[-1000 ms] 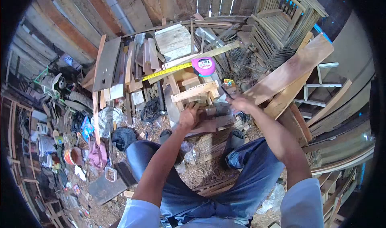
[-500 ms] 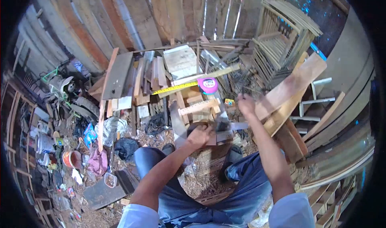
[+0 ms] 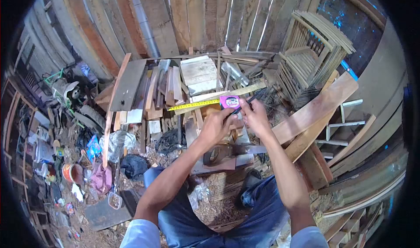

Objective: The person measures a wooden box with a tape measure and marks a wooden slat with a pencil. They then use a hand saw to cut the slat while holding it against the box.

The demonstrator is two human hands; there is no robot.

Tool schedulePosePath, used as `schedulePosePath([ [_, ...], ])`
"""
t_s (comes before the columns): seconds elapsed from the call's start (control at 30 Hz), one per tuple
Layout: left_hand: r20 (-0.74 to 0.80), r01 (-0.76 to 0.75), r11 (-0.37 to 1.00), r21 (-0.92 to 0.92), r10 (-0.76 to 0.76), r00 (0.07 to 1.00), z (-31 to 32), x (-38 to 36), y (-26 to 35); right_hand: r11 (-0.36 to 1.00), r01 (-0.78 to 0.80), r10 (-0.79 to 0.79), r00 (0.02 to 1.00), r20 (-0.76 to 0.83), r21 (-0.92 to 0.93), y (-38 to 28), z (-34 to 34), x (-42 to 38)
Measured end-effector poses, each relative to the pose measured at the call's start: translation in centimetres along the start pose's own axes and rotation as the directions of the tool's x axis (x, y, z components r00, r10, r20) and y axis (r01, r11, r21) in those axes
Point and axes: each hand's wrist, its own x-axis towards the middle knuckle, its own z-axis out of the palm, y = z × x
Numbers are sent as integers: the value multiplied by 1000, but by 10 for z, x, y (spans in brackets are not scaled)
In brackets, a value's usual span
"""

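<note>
Two hands [image 3: 217,126] [image 3: 257,118], dark rod [image 3: 236,110] (near tape [image 3: 229,102] edge)

The floor [image 3: 316,208] bears shavings [image 3: 223,206], a bucket [image 3: 68,173] and black plastic [image 3: 134,166].

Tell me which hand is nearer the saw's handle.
Left. Your left hand is just beyond the handle; your right hand is farther off, beyond the blade.

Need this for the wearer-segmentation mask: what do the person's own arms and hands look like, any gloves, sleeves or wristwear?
Left hand and right hand: both bare, no gloves. No watch or bracelet visible; rings too small to tell. Forearms uncovered. Left sleeve and right sleeve: short, pale bluish-white, no markings visible.
</note>
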Motion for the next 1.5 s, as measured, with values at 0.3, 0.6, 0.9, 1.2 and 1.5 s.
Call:
schedulePosePath([
  [0.3,79,78,997,-24,-76,994,-41,-4,-11,991,-43,67,979,-194,126,-13,-84,20],
  [0.6,-12,17,1000,-4,-17,1000,-16,11,-12,883,49,-32,999,-43,466,-23,-31,-8],
  [0.9,-17,75,983,-170,-79,997,-5,13,-10,921,40,-24,999,-46,388,-10,-27,-8],
  [1.2,-36,-19,994,-108,16,999,-2,13,-17,939,4,0,1000,-10,345,-14,-14,-5],
  [1.5,119,-19,994,-111,32,992,-21,16,-24,979,-68,56,996,68,190,-31,-9,-11],
])
